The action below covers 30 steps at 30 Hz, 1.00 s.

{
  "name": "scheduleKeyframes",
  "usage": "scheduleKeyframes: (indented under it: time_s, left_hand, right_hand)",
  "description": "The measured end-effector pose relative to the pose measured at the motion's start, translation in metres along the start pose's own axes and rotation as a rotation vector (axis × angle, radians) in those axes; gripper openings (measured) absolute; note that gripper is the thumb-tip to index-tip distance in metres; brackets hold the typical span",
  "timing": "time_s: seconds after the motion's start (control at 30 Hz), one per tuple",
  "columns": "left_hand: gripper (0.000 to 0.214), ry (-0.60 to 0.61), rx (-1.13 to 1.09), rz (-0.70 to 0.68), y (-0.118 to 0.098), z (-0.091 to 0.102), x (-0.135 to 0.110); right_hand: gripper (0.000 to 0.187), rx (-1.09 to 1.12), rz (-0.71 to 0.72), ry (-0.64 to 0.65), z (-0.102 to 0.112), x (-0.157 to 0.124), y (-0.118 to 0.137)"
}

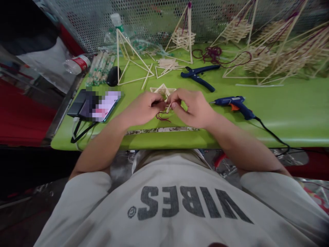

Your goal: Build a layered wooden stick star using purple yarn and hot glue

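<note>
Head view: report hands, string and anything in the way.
Left hand pinches dark red string. Right hand pinches short stick. Glue gun lies apart, right side.

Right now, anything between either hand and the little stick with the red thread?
Nothing visible. The right hand pinches the stick, and the left hand pinches the red thread at it, above the green table. The flat stick frame lies just behind the hands, not between them.
</note>
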<state>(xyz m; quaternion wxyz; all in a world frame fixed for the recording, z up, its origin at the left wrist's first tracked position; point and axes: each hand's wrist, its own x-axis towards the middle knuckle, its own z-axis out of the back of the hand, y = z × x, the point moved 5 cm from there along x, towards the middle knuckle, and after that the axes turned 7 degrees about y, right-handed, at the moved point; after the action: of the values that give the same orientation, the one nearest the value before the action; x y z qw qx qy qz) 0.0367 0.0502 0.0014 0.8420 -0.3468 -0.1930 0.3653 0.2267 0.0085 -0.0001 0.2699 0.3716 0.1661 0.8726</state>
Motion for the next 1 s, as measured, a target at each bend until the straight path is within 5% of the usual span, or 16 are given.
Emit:
scheduleKeyframes:
  time_s: [0.3,0.73,1.0]
  left_hand:
    - [0.048,-0.052,-0.562,0.039,0.010,-0.009,0.005]
    - [0.031,-0.042,-0.634,-0.080,-0.003,-0.009,0.000]
    - [0.021,-0.084,-0.529,-0.096,-0.003,-0.010,-0.002]
  right_hand:
    - [0.011,-0.098,0.060,0.004,-0.002,-0.002,0.002]
    - [0.005,-0.134,-0.010,-0.148,0.005,0.000,0.003]
    - [0.016,-0.268,-0.007,-0.175,0.005,0.000,0.001]
